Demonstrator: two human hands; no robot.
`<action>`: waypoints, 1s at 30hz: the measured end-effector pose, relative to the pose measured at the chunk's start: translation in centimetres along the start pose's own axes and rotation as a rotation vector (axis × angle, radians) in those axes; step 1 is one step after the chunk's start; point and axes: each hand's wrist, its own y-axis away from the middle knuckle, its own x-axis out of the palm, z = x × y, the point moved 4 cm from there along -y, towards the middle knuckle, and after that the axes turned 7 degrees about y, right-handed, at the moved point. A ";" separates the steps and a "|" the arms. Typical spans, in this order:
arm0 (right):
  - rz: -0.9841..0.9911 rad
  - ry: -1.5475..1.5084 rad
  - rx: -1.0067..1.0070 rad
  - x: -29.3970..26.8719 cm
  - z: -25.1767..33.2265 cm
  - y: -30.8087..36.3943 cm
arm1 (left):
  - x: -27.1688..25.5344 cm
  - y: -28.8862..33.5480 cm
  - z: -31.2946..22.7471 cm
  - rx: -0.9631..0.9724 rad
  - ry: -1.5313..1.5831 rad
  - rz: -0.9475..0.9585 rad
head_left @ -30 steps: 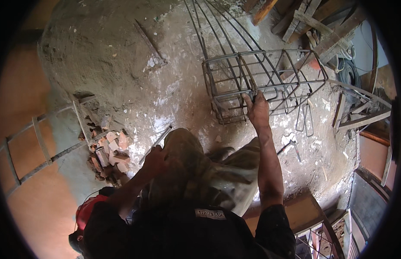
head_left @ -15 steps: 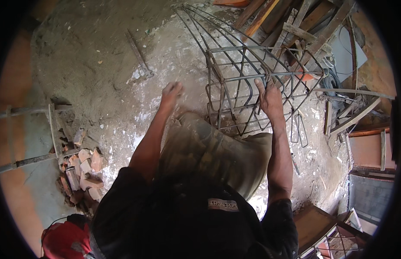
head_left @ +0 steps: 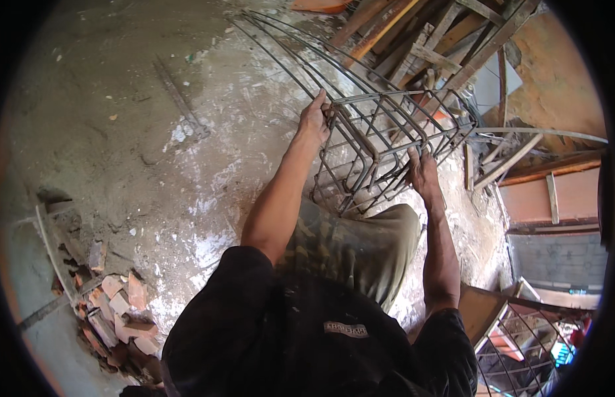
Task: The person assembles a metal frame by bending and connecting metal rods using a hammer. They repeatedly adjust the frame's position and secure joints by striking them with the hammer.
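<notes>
In front of my knees is a rebar cage [head_left: 375, 157], made of long dark steel bars with bent stirrups around them. Its long bars run off to the far left. My left hand [head_left: 314, 120] is closed on the cage's upper left corner, thumb pointing up along the bars. On the nearer right side, my right hand [head_left: 423, 173] grips a bar close to a stirrup corner; some of its fingers are hidden behind the steel. Several stirrups sit bunched between my two hands.
A long thin bar-like tool [head_left: 178, 96] lies on the dirty floor to the left. Broken bricks [head_left: 122, 308] are heaped at the lower left. Wooden boards [head_left: 446, 40] lean at the far right, and a metal grid [head_left: 529, 351] stands at the lower right.
My left hand has moved right from free air and taken hold of the cage. The stirrups have shifted and look closer together. The whole view has turned somewhat.
</notes>
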 end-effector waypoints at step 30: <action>0.209 -0.152 -0.055 -0.9 1.7 0.7 | -3.7 -9.2 8.9 -0.366 -0.680 0.638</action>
